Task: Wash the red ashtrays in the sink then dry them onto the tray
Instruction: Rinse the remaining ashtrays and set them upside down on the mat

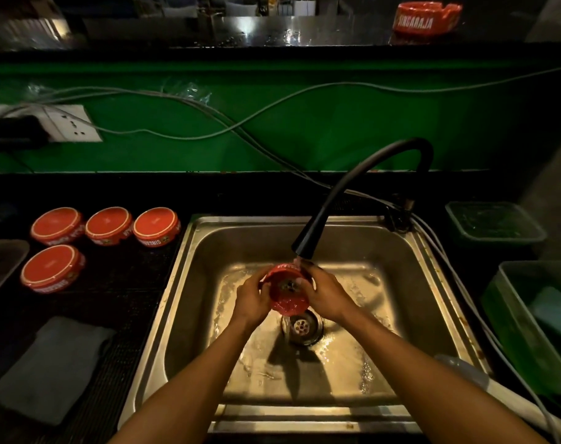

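hands holding red ashtray, under faucet

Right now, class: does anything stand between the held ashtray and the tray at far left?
Yes. Four upturned ashtrays lie on the counter between the sink and the tray; both hands grip the held ashtray.

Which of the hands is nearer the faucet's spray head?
Right. The right hand grips the ashtray just below the spray head; the left hand holds the ashtray's opposite side, farther left.
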